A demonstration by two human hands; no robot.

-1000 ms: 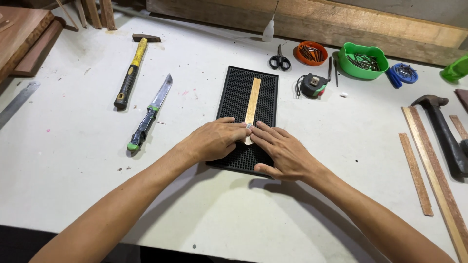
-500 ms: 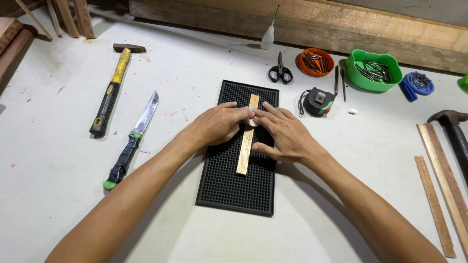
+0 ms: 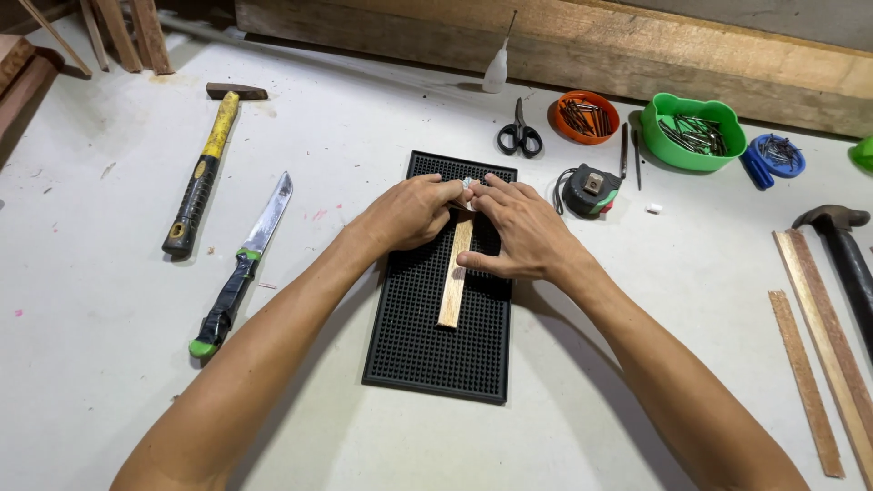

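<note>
Head view
Left hand (image 3: 411, 214): rests on the upper part of the black ridged mat (image 3: 443, 345), fingers curled together, tips pinching a small whitish thing (image 3: 468, 184) at the far end of the wooden strip (image 3: 454, 282).
Right hand (image 3: 521, 235): lies just beside the left one, touching it at the fingertips; thumb (image 3: 477, 262) pressed flat on the strip, the other fingers bent together toward the same whitish thing. What that thing is cannot be told.
Wooden strip: pale, narrow, lying lengthways on the mat, running from 12 toward 6 o'clock; its far end is hidden under the hands, its near end is free.
Mat: flat on the white surface (image 3: 109, 364), at the centre of the view.
At 9 o'clock of the mat: a knife (image 3: 242, 264) with a green and black handle; farther out, a hammer (image 3: 200, 173) with a yellow and black grip.
At 12 to 1 o'clock: scissors (image 3: 519, 136), a small white bottle (image 3: 496, 68), an orange bowl (image 3: 584, 116) of nails.
At 2 o'clock: a tape measure (image 3: 589, 189) just beside the mat, a green bowl (image 3: 693, 133) of nails, a blue lid (image 3: 774, 153) with nails.
At 3 o'clock, well apart: a second hammer (image 3: 841, 250) and two long wood strips (image 3: 809, 364).
</note>
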